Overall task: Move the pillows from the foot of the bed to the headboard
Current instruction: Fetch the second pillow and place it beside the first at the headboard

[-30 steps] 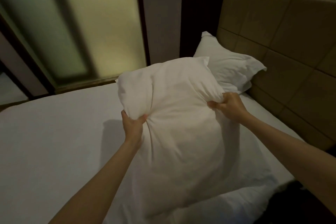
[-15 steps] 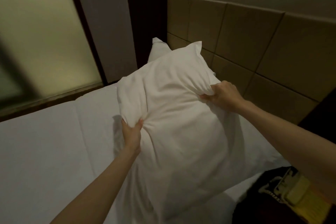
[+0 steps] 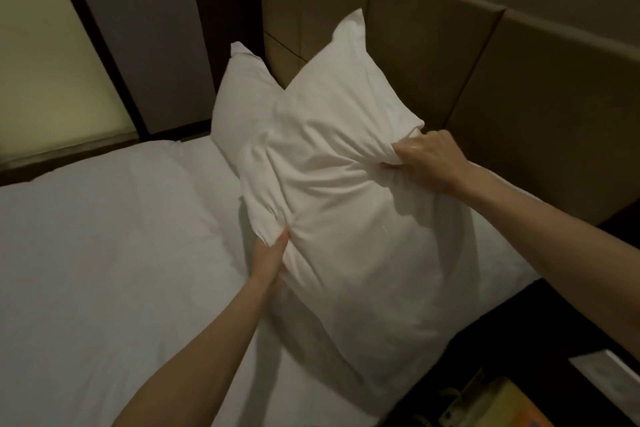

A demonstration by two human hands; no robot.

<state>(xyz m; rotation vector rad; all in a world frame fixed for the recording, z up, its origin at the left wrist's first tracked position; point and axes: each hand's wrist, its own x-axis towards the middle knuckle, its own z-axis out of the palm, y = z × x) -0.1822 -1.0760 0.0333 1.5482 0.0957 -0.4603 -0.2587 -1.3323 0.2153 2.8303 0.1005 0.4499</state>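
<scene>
head-worn, angled down, close over bed

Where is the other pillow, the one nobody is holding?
The other pillow stands behind the held pillow, at its left, by the headboard corner.

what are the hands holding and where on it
Both hands hold one white pillow: the left hand pinches its left edge, the right hand bunches the cloth at its right edge.
</scene>
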